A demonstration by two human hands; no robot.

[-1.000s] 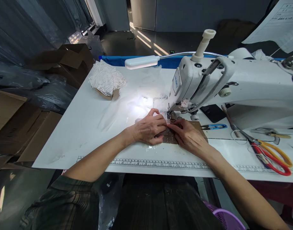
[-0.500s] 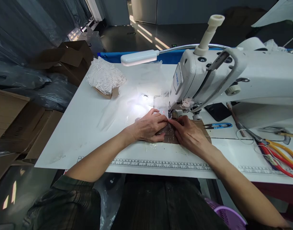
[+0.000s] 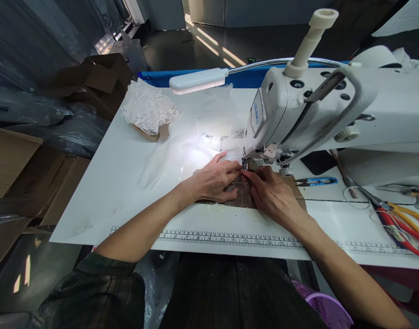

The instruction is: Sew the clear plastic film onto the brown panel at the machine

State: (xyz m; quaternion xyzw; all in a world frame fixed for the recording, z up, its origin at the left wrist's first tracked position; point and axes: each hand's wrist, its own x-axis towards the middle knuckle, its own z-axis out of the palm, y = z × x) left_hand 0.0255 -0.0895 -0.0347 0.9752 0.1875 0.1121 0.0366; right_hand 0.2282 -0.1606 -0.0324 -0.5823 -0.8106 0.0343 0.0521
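Note:
Sheer white fabric (image 3: 168, 155) spreads over the table and runs up to the presser foot (image 3: 245, 163) of a white sewing machine (image 3: 274, 100). Just left of the foot, my left hand (image 3: 218, 180) lies on the fabric, thumb and fingers apart, fingertips near the needle area. My right hand (image 3: 274, 192) is closed in front of the foot, thumb and forefinger pinching what looks like the fabric's edge. The exact grip is partly hidden. Beneath both hands is a brown plate (image 3: 243, 197) with bits of thread on it.
A heap of white lace (image 3: 149, 107) sits at the back left. On the right lie blue thread snips (image 3: 317, 182), scissors with red and yellow handles (image 3: 404, 224) and a black flat object (image 3: 318, 162). A lamp (image 3: 197, 81) hangs overhead. A printed ruler (image 3: 223, 238) lines the front edge.
The view has shifted slightly, so the machine appears larger and further right. Both hands stay by the presser foot, with a little more of the brown plate showing between them.

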